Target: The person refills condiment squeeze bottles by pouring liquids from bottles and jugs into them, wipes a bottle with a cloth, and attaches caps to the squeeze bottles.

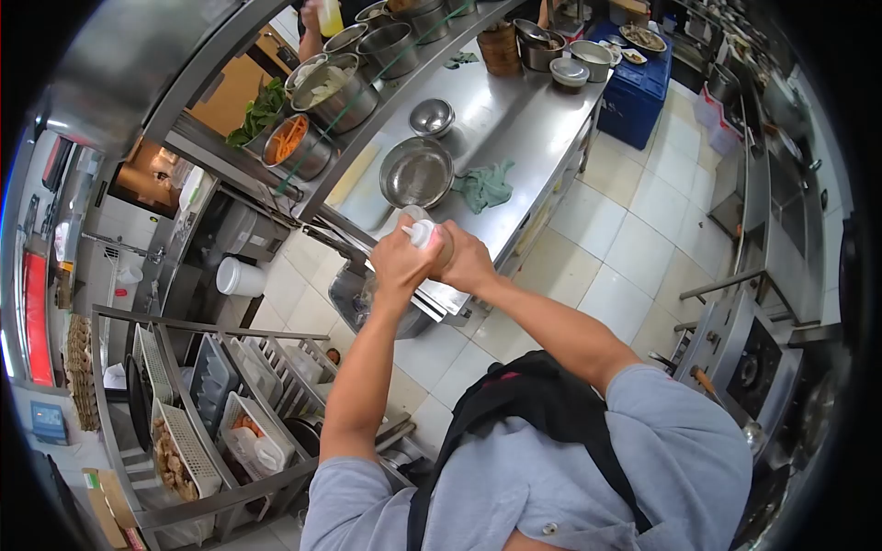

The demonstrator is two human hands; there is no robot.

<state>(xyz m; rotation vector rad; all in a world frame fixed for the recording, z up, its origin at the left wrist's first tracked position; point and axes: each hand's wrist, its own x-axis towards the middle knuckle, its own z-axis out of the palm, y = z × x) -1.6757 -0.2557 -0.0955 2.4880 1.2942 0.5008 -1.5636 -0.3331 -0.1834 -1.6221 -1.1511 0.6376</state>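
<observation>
Squeeze bottle [423,233], white-capped, sits between the person's two hands above the near end of the metal table [537,119]. The left hand [399,261] and the right hand [467,260] are both closed around it, their fingers overlapping.

The table's right edge runs away to the far side, and beyond it a pale tiled floor [597,248] gives open room between the table and the stove [749,363] on the right. A blue bin [634,96] stands at the table's far end, narrowing that strip.

Just beyond the hands lies a wide metal bowl [417,173], with a smaller bowl [432,118] behind it and a crumpled green cloth [484,186] to its right. On the left, a raised shelf [360,167] carrying metal pots overhangs the table; near left, a rack [207,323] with baskets takes up the floor.
</observation>
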